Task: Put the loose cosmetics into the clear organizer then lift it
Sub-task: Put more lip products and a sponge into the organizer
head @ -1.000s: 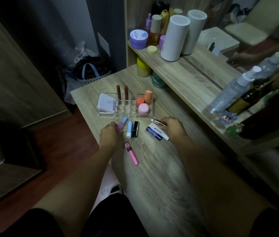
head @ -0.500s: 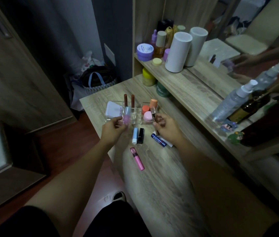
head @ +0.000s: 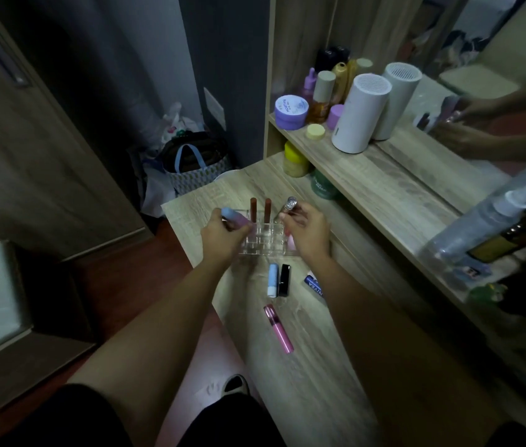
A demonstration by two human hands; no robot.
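Note:
The clear organizer [head: 263,245] stands on the wooden table with two brown lip tubes [head: 260,208] upright in its back slots. Over its left side my left hand [head: 223,235] grips a pink tube with a blue cap [head: 234,217]. Over its right side my right hand [head: 306,232] holds a slim silver-capped tube [head: 287,206]. Loose on the table nearer to me lie a light blue stick [head: 273,280], a black lipstick [head: 284,280], a dark blue Nivea stick [head: 314,285] and a pink tube [head: 278,328].
A raised shelf [head: 384,182] on the right carries jars, bottles, a white cylinder [head: 360,112] and a spray bottle [head: 487,217], with a mirror behind. Two jars [head: 295,159] sit under the shelf. The table's left edge drops to the floor, where a bag [head: 190,162] stands.
Both hands lifted their tubes from the table and carried them forward over the organizer. The camera view shifted slightly.

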